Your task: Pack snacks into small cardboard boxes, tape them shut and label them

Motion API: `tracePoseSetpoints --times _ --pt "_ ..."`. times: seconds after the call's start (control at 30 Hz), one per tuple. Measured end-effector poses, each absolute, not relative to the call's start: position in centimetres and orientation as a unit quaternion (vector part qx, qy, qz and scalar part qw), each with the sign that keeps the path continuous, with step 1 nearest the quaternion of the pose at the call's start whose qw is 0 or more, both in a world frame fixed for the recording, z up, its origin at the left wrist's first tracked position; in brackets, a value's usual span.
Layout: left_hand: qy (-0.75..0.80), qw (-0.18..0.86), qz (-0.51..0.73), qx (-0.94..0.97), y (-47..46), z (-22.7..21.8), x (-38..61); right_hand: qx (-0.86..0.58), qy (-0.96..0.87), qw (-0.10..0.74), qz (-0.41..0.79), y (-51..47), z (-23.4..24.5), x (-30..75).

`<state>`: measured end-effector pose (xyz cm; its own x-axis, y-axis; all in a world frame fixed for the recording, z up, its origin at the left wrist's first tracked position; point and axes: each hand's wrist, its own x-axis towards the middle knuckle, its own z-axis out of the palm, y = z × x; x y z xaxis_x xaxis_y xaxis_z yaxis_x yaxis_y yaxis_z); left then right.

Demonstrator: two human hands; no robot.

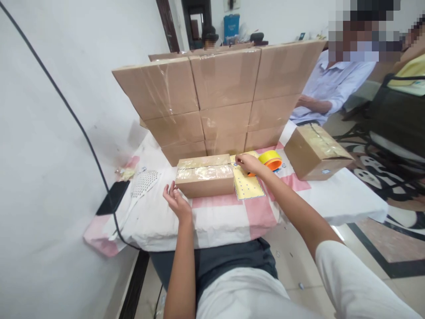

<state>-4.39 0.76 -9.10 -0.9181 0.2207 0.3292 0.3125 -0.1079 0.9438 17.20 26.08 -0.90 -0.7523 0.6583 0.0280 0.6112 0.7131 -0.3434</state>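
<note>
The cardboard box point(206, 188) lies on the cloth-covered desk point(352, 201), long side towards the person, just in front of the stack of boxes point(226, 84). The left hand point(178, 204) is at its near left corner, palm turned up and fingers loosely spread, gripping nothing; whether a fingertip brushes the cardboard I cannot tell. The right hand point(248, 163) is just beyond the right end, fingers curled in; whether they pinch anything, such as a tape end, does not show. The tape roll point(270, 155) sits near the right wrist, by the yellow sheet point(249, 190).

The box looks stiff in its walls and likely easy to lift, though its contents are hidden, so the weight is a guess. The top is probably its weakest face: a seam runs along it, and pressing hard there could make it sag. The glossy clear tape point(209, 172) over it is likely slicker than the bare board. The surest hold would be a palm flat against each short end, fingers low near the bottom edges, squeezing gently so the corners do not crush
</note>
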Motion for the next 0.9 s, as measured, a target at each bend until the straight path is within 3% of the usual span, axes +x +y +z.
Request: tracePoseSetpoints --times 0.2,0.37,0.43,0.53,0.63,0.9 --pt "-0.632 0.083 -0.746 -0.193 0.8 -8.4 -4.1 -0.291 -0.765 0.324 0.475 22.3 -0.5 19.6" --pt "-0.598 0.25 -0.719 -0.253 -0.1 -5.5 -0.2 -0.25 -0.699 0.382 0.55 17.3 0.8 20.8" --pt "-0.567 0.253 -0.713 -0.327 -0.7 -3.4 2.2 -0.24 -0.691 0.377 0.568 14.9 1.7 21.0" --pt "-0.564 0.074 -0.669 -0.478 -1.0 0.0 5.3 -0.221 -0.688 0.366 0.586 11.5 2.9 21.3" --pt "-0.569 -0.115 -0.633 -0.513 -0.7 2.1 7.1 -0.204 -0.694 0.362 0.588 9.2 4.1 21.7" --pt "-0.511 -0.277 -0.68 -0.447 -1.3 2.6 8.2 -0.227 -0.73 0.395 0.51 6.6 5.1 22.6"
